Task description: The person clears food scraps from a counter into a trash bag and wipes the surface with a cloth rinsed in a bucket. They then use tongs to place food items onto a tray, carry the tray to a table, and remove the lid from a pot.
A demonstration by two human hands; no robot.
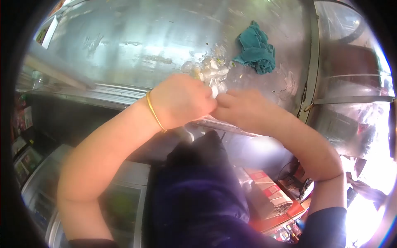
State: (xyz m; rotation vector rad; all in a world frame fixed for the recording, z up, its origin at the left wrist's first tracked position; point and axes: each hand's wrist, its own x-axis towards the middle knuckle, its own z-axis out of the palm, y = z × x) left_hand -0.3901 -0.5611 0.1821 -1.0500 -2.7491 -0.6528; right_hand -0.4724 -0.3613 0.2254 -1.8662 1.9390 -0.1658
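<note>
My left hand (182, 101), with a gold bangle (154, 110) at its wrist, is closed at the front edge of a metal counter (124, 29). Against its fingertips rests my right hand (248, 109), its fingers also bent and pressed together. What they pinch is hidden behind the knuckles. Just beyond both hands lies a small heap of whitish, wet-looking scraps (214, 72) with bits of green; I cannot tell what they are. A crumpled teal cloth (256, 49) sits on the counter farther back, right of the heap.
A raised metal strip (313, 62) borders the counter on the right. Metal rails (120, 94) run along its front left. Below on the right is a cardboard box (264, 194); a glass-topped case (124, 202) stands below on the left.
</note>
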